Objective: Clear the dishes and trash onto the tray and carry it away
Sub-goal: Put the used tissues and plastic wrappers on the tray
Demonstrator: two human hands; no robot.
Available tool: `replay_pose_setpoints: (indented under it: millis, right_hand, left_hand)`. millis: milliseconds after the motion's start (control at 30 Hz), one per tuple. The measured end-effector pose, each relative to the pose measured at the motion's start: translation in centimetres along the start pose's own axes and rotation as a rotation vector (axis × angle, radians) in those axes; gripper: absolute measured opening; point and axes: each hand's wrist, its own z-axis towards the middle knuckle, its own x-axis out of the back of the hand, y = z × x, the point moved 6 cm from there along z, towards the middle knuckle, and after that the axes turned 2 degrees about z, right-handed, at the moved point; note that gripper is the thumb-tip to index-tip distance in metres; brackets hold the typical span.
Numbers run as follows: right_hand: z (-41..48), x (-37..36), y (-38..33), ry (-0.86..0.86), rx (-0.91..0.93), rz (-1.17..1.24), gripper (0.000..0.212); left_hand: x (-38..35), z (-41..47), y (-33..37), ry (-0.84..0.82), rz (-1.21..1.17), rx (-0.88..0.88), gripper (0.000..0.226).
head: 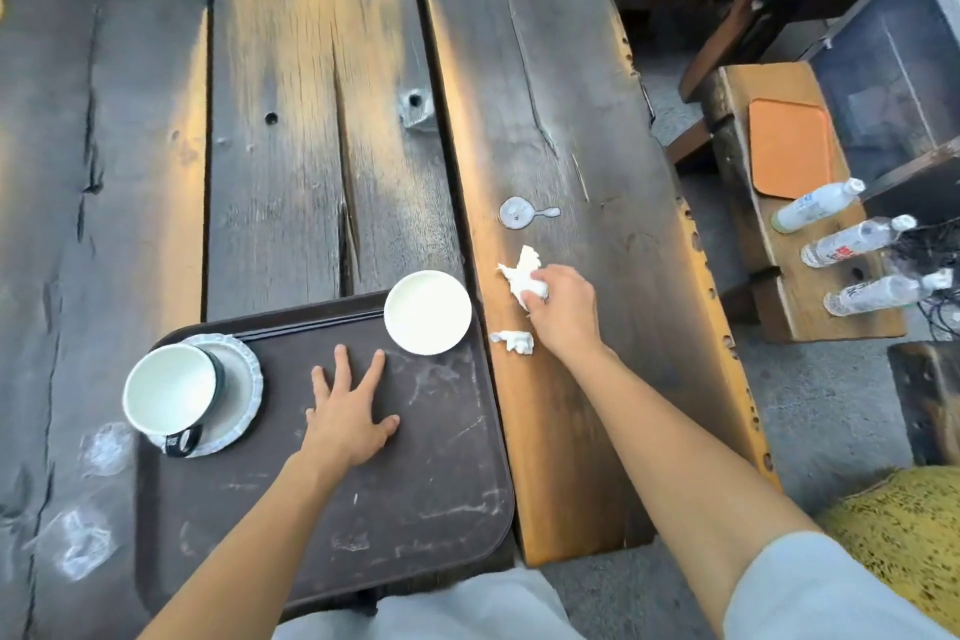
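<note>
The person is picking up trash now. The right hand point(558, 309) has its fingers closed on a crumpled white napkin point(522, 276) on the table point(311, 120), just right of the tray point(415, 457). A smaller napkin scrap point(514, 341) lies nearer, loose on the wood. The left hand point(350, 411) lies flat on the tray, fingers spread wide, holding nothing. On the tray sit a white cup point(169, 387) on a saucer point(239, 369) at the left and a small white plate point(427, 312) at the far right corner. Next, I think, the napkin must go onto the tray, then the scrap.

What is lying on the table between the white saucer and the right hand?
In the head view, only bare wood separates the white saucer from the right hand, which grips a crumpled napkin.
</note>
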Motion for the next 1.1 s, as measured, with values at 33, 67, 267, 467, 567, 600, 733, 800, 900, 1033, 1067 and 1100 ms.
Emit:
replay_pose_setpoints:
  millis: [33,67,267,467,567,600,733,800,900,1033,1067,1100]
  right_hand:
    - [0.9,-0.8,-0.4,-0.042,0.01,-0.014,0.031]
    - [1.3,-1.4,-0.6,-0.077,0.015,-0.031,0.031]
    - [2.4,-4.1,-0.5,-0.221,0.046,-0.243,0.029]
    - [1.6,-2.1,-0.9,-0.11,0.047,-0.242,0.026]
    - [0.4,-0.8,-1.2,-0.042,0.02,-0.025,0.031]
    - [-0.2,-0.8,-1.6,-0.06,0.039,0.025,0.036]
    - [-2.1,-1.6,-1.7,-0.138,0.1,0.019,0.046]
    - [-2.6,-1.8,-1.2,-0.172,0.091,-0.012,0.042]
    - [-3.9,-2.6,-0.6,-0.256,0.097,-0.037,0.038]
    - [-5.0,-4.1,0.3,-0.338,0.156,-0.243,0.039]
    - [-5.1,-4.5,0.6,-0.369,0.148,-0.286,0.041]
    - [-5.2,-4.7,0.9,-0.396,0.145,-0.32,0.042]
  left_hand:
    - [-0.1,0.0,-0.1,-0.006,0.001,0.001,0.092]
    - [-0.1,-0.1,0.0,-0.01,0.002,-0.005,0.092]
    - [0.0,-0.2,0.3,0.001,0.02,0.002,0.091]
    - [0.1,-0.5,0.2,-0.018,0.028,0.01,0.091]
    - [0.2,-0.6,0.0,-0.027,0.031,0.002,0.09]
    - [0.2,-0.7,-0.1,-0.029,0.035,0.001,0.09]
    - [0.1,-0.7,-0.2,-0.019,0.049,-0.008,0.092]
    - [0.2,-0.6,-0.3,-0.024,0.046,-0.007,0.092]
    - [0.1,-0.6,-0.4,-0.033,0.048,-0.011,0.092]
    - [0.1,-0.7,-0.4,-0.035,0.065,-0.01,0.092]
    - [0.2,-0.7,-0.3,-0.037,0.071,-0.01,0.092]
    - [0.2,-0.7,-0.3,-0.037,0.074,-0.011,0.092]
